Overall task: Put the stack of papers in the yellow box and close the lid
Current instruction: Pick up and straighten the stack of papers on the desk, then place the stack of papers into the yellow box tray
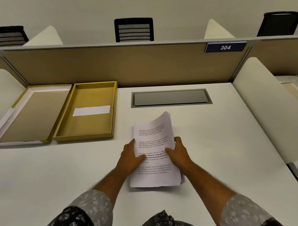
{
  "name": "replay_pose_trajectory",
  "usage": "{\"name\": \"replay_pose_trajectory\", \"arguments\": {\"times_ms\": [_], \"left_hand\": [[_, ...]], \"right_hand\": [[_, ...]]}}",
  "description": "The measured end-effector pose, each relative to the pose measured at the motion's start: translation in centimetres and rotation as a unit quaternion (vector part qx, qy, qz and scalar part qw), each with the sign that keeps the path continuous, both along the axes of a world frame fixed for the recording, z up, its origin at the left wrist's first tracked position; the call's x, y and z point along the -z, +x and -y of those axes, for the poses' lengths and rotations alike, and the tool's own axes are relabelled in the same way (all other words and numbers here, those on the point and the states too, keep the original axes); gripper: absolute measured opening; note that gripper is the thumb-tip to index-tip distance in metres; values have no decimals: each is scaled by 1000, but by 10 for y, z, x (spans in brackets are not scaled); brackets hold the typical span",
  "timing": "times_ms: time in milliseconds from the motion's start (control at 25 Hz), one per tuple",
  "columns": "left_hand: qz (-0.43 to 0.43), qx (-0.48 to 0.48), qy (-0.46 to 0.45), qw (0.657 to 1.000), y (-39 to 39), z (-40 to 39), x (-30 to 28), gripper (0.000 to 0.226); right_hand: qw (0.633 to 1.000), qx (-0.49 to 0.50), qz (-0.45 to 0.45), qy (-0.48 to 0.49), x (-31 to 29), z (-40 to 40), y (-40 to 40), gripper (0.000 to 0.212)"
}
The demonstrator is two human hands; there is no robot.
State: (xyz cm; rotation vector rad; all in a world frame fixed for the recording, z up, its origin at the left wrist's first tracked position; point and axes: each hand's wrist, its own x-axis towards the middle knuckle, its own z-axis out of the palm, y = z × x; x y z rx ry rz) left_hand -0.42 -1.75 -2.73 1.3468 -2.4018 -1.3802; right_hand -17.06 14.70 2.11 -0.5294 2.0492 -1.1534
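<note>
The white desk (211, 149) carries, at its far left against the tan partition (112, 65), the open yellow box (65, 124) with a white slip on its floor, and just left of it the lid (25, 117), lying inside-up. The stack of papers (152, 179) sits near the middle of the desk, its far end curling upward. The left hand (131, 158) clasps its left edge with the thumb on the printed top sheet, and the right hand (179, 153) grips its right edge likewise.

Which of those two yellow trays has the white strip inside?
The right-hand tray, nearer the papers; the left tray shows only plain tan inside.
</note>
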Motion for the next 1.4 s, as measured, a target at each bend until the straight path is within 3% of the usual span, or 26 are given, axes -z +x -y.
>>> {"name": "replay_pose_trajectory", "arguments": {"times_ms": [120,240,320,480,680,840,960,1240,1400], "left_hand": [[-145,-123,167,967,7,-3,-12,108],[-282,-123,300,903,10,1,-43,68],[-336,-111,269,896,11,-1,-67,52],[-414,-87,173,889,21,-18,-89,56],[-332,-86,157,926,34,-36,-60,35],[-274,-55,178,943,33,-42,-32,41],[-259,-58,169,949,29,-43,-16,40],[-213,-43,87,972,30,-35,10,36],[-246,-18,114,962,38,-19,-8,46]], "right_hand": [[992,10,53,-117,-17,-19,10,36],[979,12,68,-194,-36,-42,19,39],[972,0,48,-231,-49,-50,21,39],[963,22,-19,-269,-54,-55,20,51],[980,2,-22,-195,-14,-63,26,47],[991,-4,-12,-135,13,-65,16,41],[995,-18,-55,-77,34,-64,9,40],[991,-30,-131,-1,57,-64,6,48],[994,-87,-70,-2,23,-54,12,67]]}}
